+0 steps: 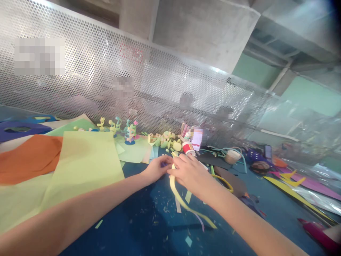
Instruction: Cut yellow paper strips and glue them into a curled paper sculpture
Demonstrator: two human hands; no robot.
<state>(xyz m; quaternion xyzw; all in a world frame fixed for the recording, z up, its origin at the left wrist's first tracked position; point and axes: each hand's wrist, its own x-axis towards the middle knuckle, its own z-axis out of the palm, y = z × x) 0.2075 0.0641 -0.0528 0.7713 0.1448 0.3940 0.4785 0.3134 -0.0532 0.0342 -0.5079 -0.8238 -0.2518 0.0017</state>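
Over the blue tabletop, my left hand and my right hand meet at the fingertips. A long yellow strip, of foam or felt by its look, runs between my right fingers and curls down to the right. The fingers of my right hand are closed on it. My left thumb and fingertips are pinched together at the same strip, though the exact contact is partly hidden. Below the hands lie a thin purple strip and a pale strip.
Yellow sheets and an orange sheet cover the left side. Behind stand small curled figures, yellow-green pieces, a red-and-white cup and a phone. A beige cup sits right; a perforated metal screen rises behind.
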